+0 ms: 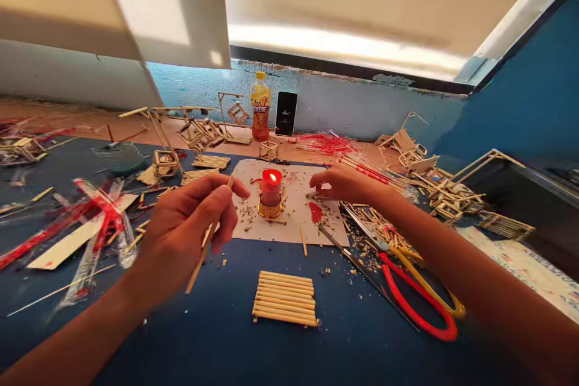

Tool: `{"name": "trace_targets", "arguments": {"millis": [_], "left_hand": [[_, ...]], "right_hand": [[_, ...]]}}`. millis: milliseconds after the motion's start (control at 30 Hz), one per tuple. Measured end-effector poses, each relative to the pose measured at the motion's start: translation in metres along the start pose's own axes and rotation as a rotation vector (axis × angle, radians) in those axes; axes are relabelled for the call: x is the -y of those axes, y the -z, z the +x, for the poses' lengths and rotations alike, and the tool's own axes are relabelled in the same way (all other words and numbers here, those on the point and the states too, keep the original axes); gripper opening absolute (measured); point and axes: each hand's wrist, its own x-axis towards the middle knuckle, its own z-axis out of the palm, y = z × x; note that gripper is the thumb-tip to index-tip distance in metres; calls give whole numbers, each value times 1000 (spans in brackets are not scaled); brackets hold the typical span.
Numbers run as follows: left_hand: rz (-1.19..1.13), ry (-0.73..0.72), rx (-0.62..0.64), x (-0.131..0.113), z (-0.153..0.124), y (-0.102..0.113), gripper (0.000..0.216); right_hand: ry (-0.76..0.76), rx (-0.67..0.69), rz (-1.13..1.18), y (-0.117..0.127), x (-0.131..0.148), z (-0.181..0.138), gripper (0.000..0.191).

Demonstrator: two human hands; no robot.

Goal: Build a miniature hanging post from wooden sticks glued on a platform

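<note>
One stick raft [284, 298], left hand [190, 217] pinching one stick [205, 247], one lit candle [271, 188]

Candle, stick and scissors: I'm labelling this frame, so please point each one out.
candle [271, 188], head view, on its red wax body below the flame.
stick [201, 259], head view, on the shaft below the left hand [187, 223].
scissors [414, 307], head view, on the red handle loop.

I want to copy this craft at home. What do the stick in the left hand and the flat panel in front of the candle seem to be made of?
The stick in the left hand looks like thin, pale, unfinished wood or bamboo: matte tan, straight. The flat panel seems to be the same sticks laid side by side, probably glued. The right hand rests beside the lit red candle.
</note>
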Motion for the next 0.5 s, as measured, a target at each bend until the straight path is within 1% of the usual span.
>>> {"name": "trace_targets", "arguments": {"millis": [167,367,500], "left_hand": [[-43,9,43,-1,-3,2,18],[-82,21,60,-1,-2,-1,19],[-108,26,71,1,-2,-2,19]], "right_hand": [[13,4,34,0,-5,1,23],[26,-76,155,0,-11,0,24],[30,-139,273,5,-6,-4,20]]}}
